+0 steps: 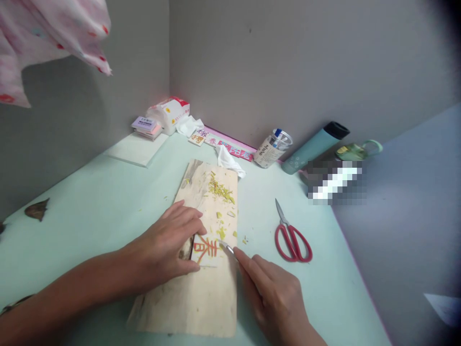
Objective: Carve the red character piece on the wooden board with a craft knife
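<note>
A small white square piece with a red-orange Chinese character [209, 250] lies on a long wooden board [212, 307]. My left hand [169, 242] grips it, fingers at its far edge and thumb at its near edge. A dark-rimmed, mottled object [185, 251] sits partly hidden under that palm. In my right hand [275, 290] is a slim craft knife [229, 249], its handle mostly covered by the fingers. The blade tip is at the right side of the white piece, beside the character. Yellow-green shavings [220, 188] are scattered over the board's far half.
Red-handled scissors [293, 242] lie right of the board. Behind stand a clear labelled cup [272, 150], a teal bottle [313, 149], a tissue pack [171, 114] and several lettered tiles [234, 150]. A crumpled tissue [229, 161] touches the board's far end. Pink cloth [57, 33] hangs upper left.
</note>
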The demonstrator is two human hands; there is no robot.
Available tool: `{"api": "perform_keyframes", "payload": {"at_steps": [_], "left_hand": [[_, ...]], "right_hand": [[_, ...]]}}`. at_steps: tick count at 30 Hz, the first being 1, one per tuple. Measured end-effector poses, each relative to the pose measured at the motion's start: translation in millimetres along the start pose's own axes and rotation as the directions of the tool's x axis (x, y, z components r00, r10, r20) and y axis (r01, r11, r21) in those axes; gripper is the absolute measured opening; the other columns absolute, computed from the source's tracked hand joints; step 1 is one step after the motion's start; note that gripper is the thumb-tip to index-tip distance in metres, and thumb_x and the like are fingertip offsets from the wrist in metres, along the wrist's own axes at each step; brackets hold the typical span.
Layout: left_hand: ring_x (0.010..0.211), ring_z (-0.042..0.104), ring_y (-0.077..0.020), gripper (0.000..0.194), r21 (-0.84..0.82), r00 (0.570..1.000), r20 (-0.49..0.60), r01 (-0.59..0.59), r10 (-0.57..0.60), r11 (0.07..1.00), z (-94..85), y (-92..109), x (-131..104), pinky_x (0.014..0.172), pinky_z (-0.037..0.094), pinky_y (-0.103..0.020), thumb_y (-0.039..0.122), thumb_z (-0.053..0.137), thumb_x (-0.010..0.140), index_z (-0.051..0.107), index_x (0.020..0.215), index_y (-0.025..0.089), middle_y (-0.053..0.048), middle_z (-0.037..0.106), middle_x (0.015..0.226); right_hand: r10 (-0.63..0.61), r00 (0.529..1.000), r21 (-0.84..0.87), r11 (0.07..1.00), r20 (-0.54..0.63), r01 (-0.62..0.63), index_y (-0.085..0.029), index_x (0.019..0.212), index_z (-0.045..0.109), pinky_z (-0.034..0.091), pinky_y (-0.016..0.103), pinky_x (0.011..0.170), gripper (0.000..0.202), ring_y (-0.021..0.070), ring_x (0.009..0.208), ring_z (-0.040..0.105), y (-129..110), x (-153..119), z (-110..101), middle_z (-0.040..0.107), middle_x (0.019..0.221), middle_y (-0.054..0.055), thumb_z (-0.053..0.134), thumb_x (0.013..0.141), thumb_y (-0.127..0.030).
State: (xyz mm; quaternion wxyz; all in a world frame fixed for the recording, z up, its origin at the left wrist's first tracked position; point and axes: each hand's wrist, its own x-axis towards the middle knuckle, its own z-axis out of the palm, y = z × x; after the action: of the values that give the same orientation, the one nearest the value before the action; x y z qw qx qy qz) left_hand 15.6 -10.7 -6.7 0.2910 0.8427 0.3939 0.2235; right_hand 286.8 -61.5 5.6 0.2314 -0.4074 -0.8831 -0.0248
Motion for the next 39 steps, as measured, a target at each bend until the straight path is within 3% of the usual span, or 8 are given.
{"api": "perform_keyframes", "payload": {"at_steps": [21, 33, 39], "left_hand": [[0.127, 0.049, -0.0264, 0.037, 0.010, 1.000, 0.014, 0.012, -0.013, 1.000, -1.9, 2.2, 1.3, 0.125, 0.010, -0.048, 0.020, 0.076, 0.077, 0.054, 0.107, 0.023, -0.003, 0.058, 0.114], [0.126, 0.051, -0.0257, 0.042, 0.018, 0.998, -0.050, -0.036, 0.037, 0.999, 4.2, -0.8, -1.7, 0.124, 0.012, -0.048, 0.019, 0.079, 0.076, 0.054, 0.108, 0.024, -0.002, 0.061, 0.116], [0.126, 0.052, -0.0257, 0.043, 0.048, 0.999, -0.041, 0.002, 0.000, 0.999, 4.5, 0.4, -1.0, 0.124, 0.012, -0.047, 0.022, 0.082, 0.075, 0.055, 0.108, 0.025, -0.001, 0.062, 0.116]], "right_hand": [[-0.035, 0.999, -0.070, 0.997, -0.030, 0.033, -0.007, 0.128, 0.060, 0.038, 0.027, 0.048, 0.034, 0.0132, 0.054, 0.051, -7.0, -4.2, -0.8, 0.060, 0.069, 0.001, 0.050, 0.096, -0.005], [-0.034, 0.997, -0.123, 0.992, -0.073, 0.025, -0.008, 0.122, 0.065, 0.033, 0.029, 0.048, 0.028, 0.0128, 0.050, 0.048, -10.2, 4.2, 9.1, 0.059, 0.065, -0.001, 0.050, 0.098, -0.009], [-0.040, 0.995, -0.149, 0.988, -0.096, 0.025, -0.008, 0.121, 0.065, 0.033, 0.029, 0.050, 0.028, 0.0132, 0.051, 0.047, -10.7, 7.2, 14.0, 0.062, 0.067, 0.000, 0.051, 0.098, -0.009]]}}
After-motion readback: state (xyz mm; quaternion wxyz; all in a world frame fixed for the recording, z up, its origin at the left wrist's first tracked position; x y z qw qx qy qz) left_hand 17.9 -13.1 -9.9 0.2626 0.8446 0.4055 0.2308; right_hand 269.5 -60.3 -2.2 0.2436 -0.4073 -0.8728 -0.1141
